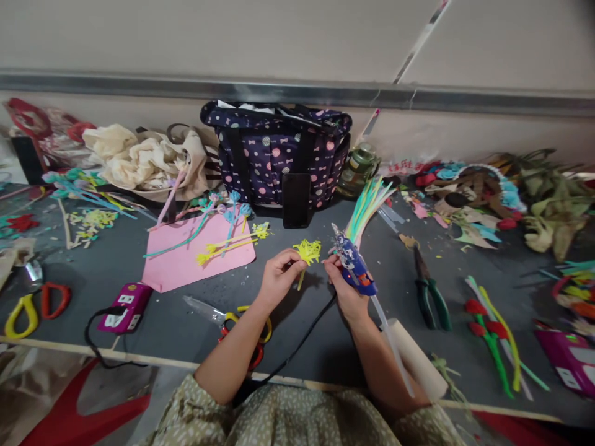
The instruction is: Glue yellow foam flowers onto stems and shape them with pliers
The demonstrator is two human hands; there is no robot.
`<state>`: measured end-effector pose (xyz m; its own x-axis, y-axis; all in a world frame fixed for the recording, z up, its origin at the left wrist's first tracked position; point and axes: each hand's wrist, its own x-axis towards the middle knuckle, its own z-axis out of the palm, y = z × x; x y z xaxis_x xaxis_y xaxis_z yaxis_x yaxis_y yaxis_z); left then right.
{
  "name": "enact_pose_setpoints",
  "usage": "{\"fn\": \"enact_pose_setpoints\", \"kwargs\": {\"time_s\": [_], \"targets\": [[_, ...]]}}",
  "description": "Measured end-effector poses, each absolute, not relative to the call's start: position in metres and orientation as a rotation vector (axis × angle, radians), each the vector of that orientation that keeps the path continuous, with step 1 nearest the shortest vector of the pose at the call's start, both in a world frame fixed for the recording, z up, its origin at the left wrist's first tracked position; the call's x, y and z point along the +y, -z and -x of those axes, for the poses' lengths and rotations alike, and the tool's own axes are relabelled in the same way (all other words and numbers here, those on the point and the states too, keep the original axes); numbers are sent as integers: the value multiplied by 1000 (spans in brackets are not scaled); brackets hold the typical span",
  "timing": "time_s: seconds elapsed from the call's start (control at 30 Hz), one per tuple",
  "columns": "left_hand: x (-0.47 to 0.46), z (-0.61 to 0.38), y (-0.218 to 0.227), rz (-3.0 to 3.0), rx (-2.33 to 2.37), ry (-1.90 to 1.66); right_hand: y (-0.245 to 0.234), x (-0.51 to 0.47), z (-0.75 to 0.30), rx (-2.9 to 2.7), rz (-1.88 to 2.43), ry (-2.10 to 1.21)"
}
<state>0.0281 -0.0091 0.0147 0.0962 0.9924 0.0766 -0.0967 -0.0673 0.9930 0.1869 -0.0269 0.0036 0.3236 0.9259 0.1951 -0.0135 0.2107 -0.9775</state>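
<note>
My left hand (277,272) is closed in a pinch on a small yellow paper flower (307,252) with a short stem, held above the grey table (195,310). My right hand (346,285) is wrapped round a blue glue gun (352,263) spotted with dried glue. Its nozzle points up and left, close to the flower. A glue stick (379,308) pokes out of the gun's back and a black cord (302,341) runs from it toward me. A bundle of green and yellow straws (367,204) lies just behind the gun.
A pink sheet (186,263) with several finished flowers lies left of centre. Scissors (232,322) sit near my left forearm, pliers (430,291) to the right, a paper roll (413,359) by my right arm. A dotted navy bag (279,148) and phone (296,199) stand behind.
</note>
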Motion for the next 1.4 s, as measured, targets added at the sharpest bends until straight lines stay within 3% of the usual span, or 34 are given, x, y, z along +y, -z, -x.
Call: {"fn": "enact_pose_setpoints", "kwargs": {"time_s": [0.43,1.4], "targets": [[-7,-32,-17,-830,1027,-1080,-7,-27,-184,-1038,1184,-801],[-12,-35,-13,-1129,1115,-976,-10,-32,-188,-1368,1354,-635]]}}
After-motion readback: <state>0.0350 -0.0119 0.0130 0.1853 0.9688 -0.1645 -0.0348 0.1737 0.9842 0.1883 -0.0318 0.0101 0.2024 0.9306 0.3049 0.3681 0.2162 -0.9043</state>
